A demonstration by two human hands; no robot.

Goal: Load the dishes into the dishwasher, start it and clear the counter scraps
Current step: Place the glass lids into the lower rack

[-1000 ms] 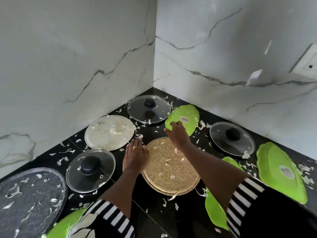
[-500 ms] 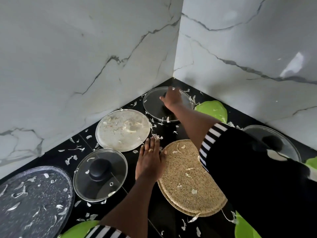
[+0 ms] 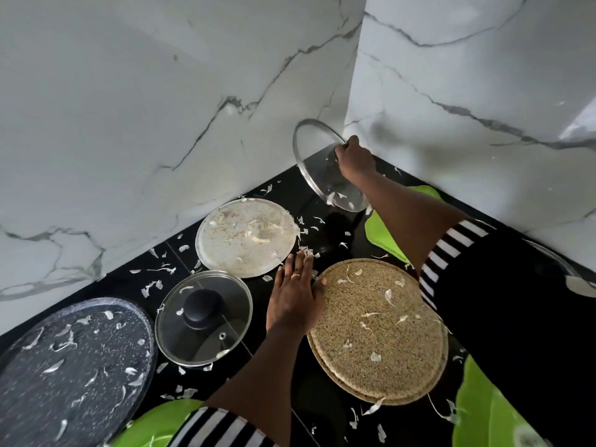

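My right hand (image 3: 353, 158) grips the knob of a glass lid (image 3: 317, 169) and holds it tilted on edge above the back corner of the black counter (image 3: 283, 201). My left hand (image 3: 295, 296) rests flat on the counter, its fingers straight, touching the left rim of a round woven mat (image 3: 379, 327). A soiled white plate (image 3: 246, 237) lies behind my left hand. A second glass lid with a black knob (image 3: 203, 317) lies to its left. White scraps (image 3: 306, 227) are scattered over the counter and the dishes.
A dark speckled round tray (image 3: 71, 369) lies at the front left. Green leaf-shaped plates lie at the back right (image 3: 383, 233), front right (image 3: 483, 411) and front edge (image 3: 154, 427). Marble walls (image 3: 161, 124) close the corner. Another glass lid (image 3: 567, 269) peeks from behind my right sleeve.
My right hand has taken the corner glass lid by its knob and lifted it off the counter, tilting it upright. My left hand stayed beside the woven mat.
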